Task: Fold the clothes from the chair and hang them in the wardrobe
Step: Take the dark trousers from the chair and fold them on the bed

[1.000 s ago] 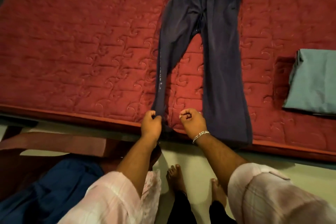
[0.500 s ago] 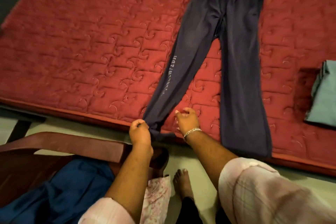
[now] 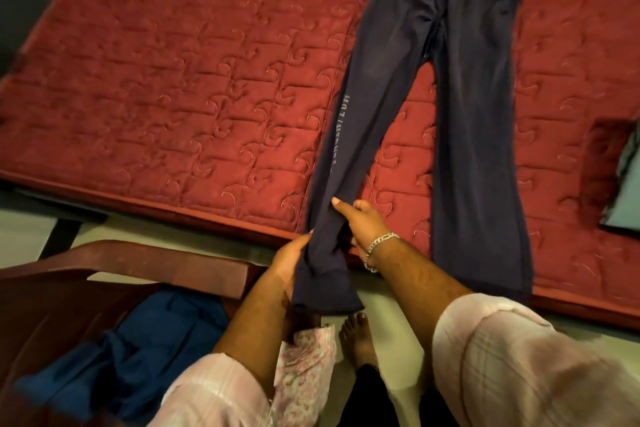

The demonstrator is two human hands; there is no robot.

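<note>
While spread: trousers (image 3: 446, 87) are lying flat on the mattress (image 3: 207, 87), waistband at the far side, both legs running toward its near edge.
Left leg of trousers: it is hanging over the mattress's near edge, its cuff dangling above the floor (image 3: 398, 333).
Left hand (image 3: 289, 262): it is cupping that leg from the left just past the mattress edge, fingers wrapping behind the cloth and gripping it.
Right hand (image 3: 363, 222): it is lying on the same leg right at the mattress edge, index finger stretched out along the cloth and thumb raised; the other fingers are hidden, so I cannot tell whether they are pinching the cloth.
Bracelet (image 3: 379, 246): it is sitting on the right wrist.
Chair (image 3: 114, 274): it is standing on the floor just before the mattress's near edge, to the left of the hands.
Blue cloth (image 3: 138, 350): it is lying crumpled on the chair.
Grey cloth (image 3: 627, 191): it is lying folded on the mattress, well to the right of the trousers.
</note>
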